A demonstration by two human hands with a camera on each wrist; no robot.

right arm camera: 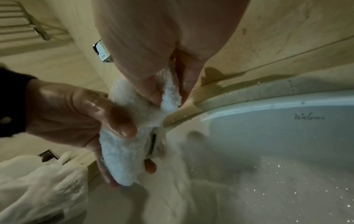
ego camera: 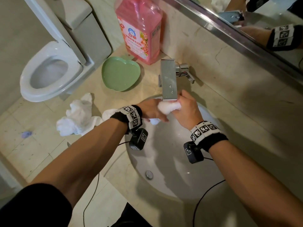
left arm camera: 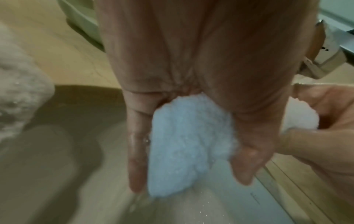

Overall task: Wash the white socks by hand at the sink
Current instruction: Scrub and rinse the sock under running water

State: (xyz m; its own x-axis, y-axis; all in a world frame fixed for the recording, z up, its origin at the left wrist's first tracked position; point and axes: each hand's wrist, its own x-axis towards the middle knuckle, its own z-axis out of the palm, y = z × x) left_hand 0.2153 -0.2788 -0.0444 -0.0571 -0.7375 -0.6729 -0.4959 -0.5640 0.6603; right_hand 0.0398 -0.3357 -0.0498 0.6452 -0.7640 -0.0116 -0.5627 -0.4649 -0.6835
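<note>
A wet white sock (ego camera: 168,109) is stretched between both hands just under the faucet spout (ego camera: 169,79), above the white sink basin (ego camera: 164,158). My left hand (ego camera: 157,117) grips the sock's lower end; in the left wrist view the sock (left arm camera: 184,144) sits between thumb and fingers of that hand (left arm camera: 189,178). My right hand (ego camera: 178,104) pinches the upper end, and the right wrist view shows the right hand (right arm camera: 168,97) with thumb and fingers squeezing the fabric (right arm camera: 122,151). More white socks (ego camera: 77,118) lie heaped on the counter to the left.
A pink detergent bottle (ego camera: 141,30) and a green heart-shaped dish (ego camera: 120,73) stand on the counter behind the sock pile. The faucet handle (ego camera: 186,72) sticks out to the right. A toilet (ego camera: 49,71) is far left; a mirror (ego camera: 262,22) runs along the wall.
</note>
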